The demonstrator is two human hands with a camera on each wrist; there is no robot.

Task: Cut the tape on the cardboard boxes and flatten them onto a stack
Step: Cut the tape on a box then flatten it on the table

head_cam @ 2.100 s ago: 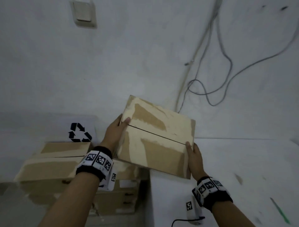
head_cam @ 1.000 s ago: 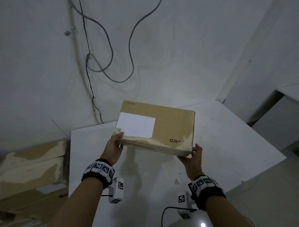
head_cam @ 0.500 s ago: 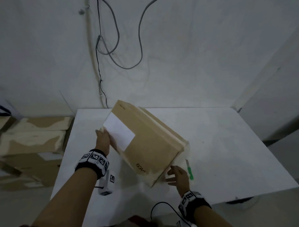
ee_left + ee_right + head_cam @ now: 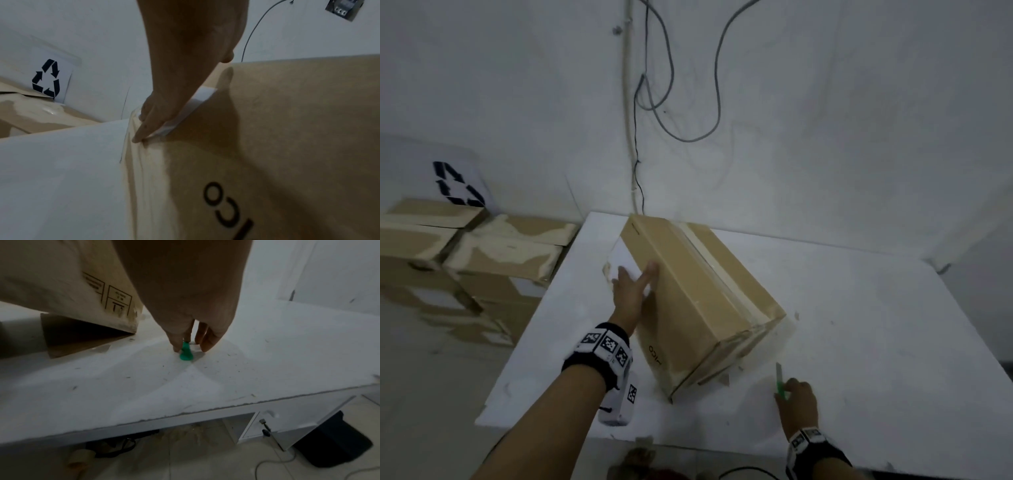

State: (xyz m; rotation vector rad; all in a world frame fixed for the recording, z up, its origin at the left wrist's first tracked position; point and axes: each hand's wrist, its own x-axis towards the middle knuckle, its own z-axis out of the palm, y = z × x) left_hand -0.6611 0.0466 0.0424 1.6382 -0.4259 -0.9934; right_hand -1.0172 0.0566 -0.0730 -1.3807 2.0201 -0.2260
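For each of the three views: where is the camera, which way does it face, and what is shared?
Head: on the head, facing down at the table; both forearms show.
Left wrist: looks along the left hand, flat on the box.
Right wrist: looks along the right hand, fingertips at the green cutter.
All three show the box.

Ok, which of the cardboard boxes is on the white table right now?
Only the box under the left hand, tilted on the table. The other boxes sit stacked off its left edge.
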